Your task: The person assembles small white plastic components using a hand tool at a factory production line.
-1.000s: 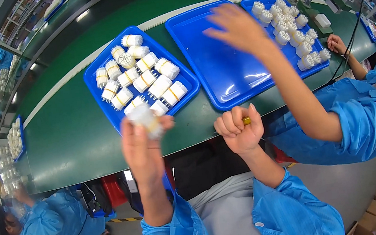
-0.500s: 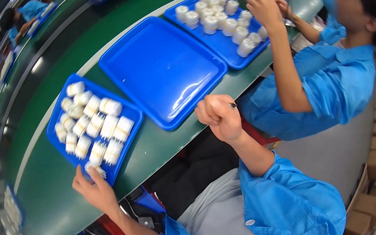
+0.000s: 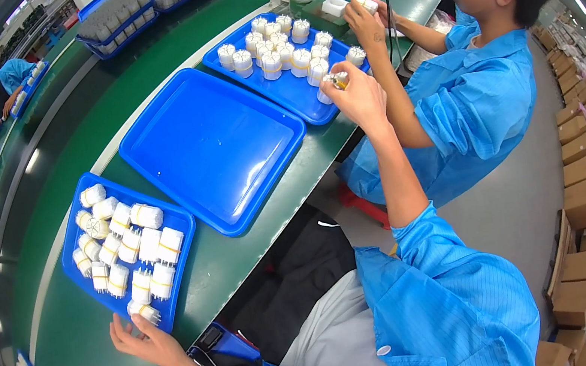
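Green workbench, three blue trays set along its near edge.
A white bristled part (image 3: 144, 311) at the near corner of the left tray (image 3: 181, 222) is pinched by the left hand (image 3: 142, 340); the right hand (image 3: 359, 93) is closed on a small white piece (image 3: 335, 81) with a yellow band — held over the near edge of the far tray (image 3: 295, 95). Brown cartons (image 3: 583, 200) are stacked at the right.
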The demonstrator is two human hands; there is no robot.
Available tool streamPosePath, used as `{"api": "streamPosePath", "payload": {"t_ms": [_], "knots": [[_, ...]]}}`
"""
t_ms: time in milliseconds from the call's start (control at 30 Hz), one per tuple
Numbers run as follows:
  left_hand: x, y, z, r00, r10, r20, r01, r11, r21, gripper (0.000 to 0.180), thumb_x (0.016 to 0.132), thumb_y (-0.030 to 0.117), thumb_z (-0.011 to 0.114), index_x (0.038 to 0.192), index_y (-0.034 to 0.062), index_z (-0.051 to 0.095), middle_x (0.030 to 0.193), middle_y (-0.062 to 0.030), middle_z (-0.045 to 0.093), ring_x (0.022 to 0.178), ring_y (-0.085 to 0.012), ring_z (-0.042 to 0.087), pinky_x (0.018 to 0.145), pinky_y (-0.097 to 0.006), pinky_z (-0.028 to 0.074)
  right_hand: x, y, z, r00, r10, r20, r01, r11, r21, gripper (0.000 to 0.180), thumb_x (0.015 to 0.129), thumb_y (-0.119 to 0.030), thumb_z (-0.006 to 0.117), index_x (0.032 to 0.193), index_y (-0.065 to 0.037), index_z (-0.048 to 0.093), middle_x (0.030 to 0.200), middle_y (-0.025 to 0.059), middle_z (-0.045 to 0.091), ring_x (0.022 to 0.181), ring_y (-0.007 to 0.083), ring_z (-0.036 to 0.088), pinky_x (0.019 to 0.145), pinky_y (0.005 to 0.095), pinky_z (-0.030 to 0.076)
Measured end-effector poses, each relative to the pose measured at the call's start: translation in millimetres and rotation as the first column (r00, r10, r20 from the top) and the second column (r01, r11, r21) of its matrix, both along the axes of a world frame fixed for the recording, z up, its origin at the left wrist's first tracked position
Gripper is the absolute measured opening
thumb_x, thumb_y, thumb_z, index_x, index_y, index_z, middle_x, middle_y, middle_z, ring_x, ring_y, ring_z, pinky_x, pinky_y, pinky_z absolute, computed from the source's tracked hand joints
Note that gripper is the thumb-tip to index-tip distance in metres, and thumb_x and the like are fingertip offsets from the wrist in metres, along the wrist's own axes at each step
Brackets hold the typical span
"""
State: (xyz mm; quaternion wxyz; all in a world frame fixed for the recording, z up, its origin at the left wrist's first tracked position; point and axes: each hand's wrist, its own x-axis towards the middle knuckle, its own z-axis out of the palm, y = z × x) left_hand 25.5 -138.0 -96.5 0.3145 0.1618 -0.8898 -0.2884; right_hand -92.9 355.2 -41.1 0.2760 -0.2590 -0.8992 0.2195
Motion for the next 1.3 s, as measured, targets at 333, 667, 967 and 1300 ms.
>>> {"api": "streamPosePath", "payload": {"t_ms": [333,667,967,1300], "knots": [[15.7,29.7,35.1,0.953,-0.033,-0.302,0.037,0.999,0.007,0.043,0.095,0.019,0.056,0.131,-0.0025,0.049,0.136,-0.017,0.043,0.114,-0.0264,0.051,0.095,-0.039,0.042,1.1,0.2,-9.2,0.995,0.085,0.056,-0.093,0.985,0.148,0.033,0.082,-0.037,0.07,0.102,-0.014,0.057,0.076,0.0119,0.069,0.071,0.0294,0.068,0.063,0.0398,0.05],[-10.2,147.7,39.5,0.599,-0.693,-0.401,0.794,0.451,0.406,0.072,0.077,0.014,0.073,0.14,-0.0024,0.041,0.141,-0.0194,0.045,0.126,-0.0294,0.05,0.104,-0.042,0.041,79.9,-167.6,-7.6,0.778,0.178,-0.603,-0.383,-0.628,-0.678,0.014,0.098,-0.029,0.056,0.1,-0.015,0.053,0.059,-0.0027,0.048,0.041,0.0041,0.033,0.038,0.0208,0.022],[-10.3,146.6,52.2,0.687,-0.487,-0.54,0.634,0.039,0.772,0.054,0.09,0.023,0.066,0.131,-0.0053,0.045,0.116,-0.0206,0.062,0.105,-0.0277,0.063,0.097,-0.039,0.047,93.4,-200.7,-26.6,0.674,0.398,-0.622,-0.415,-0.493,-0.765,0.039,0.103,-0.042,0.039,0.098,-0.007,0.054,0.05,0.0006,0.042,0.041,0.0067,0.03,0.042,0.0234,0.023],[-4.4,137.4,54.5,0.731,-0.484,-0.481,0.553,0.008,0.833,0.05,0.092,0.027,0.063,0.127,-0.0052,0.049,0.108,-0.0187,0.065,0.095,-0.0238,0.065,0.088,-0.035,0.051,71.4,-205.8,-61.0,0.604,0.311,-0.734,-0.511,-0.555,-0.656,0.04,0.102,-0.04,0.039,0.085,-0.006,0.053,0.048,-0.0014,0.037,0.042,0.0067,0.027,0.044,0.0241,0.022]]}}
